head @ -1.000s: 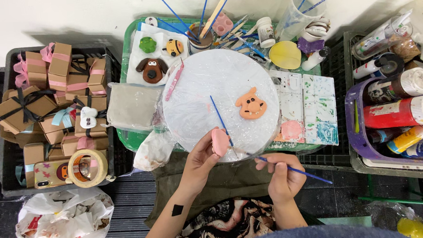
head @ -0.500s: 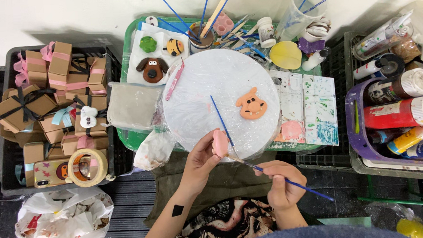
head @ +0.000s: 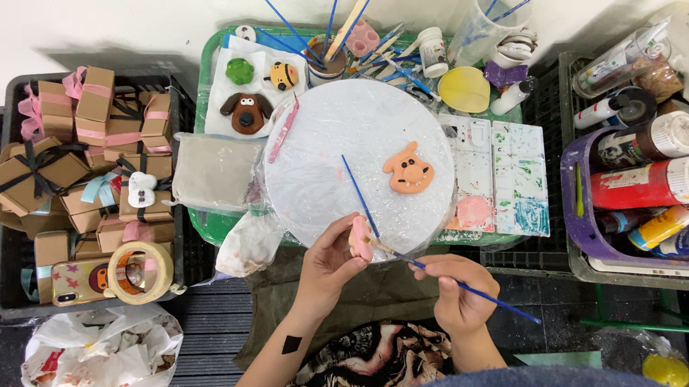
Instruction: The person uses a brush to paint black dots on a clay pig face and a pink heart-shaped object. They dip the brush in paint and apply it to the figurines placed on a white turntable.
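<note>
A pink clay piece (head: pixel 360 237) is pinched by the left hand (head: pixel 328 263) at the near edge of the round white board (head: pixel 357 130); a blue paintbrush (head: pixel 459 283) is gripped by the right hand (head: pixel 461 293), its tip touching the piece.

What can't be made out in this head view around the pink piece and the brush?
- Pink clay piece: its front and shape, hidden by the left hand holding it.
- Blue brush in the right hand: bristle tip too small against the piece.
- Purple basket of paint bottles: cut off by the right edge.
</note>
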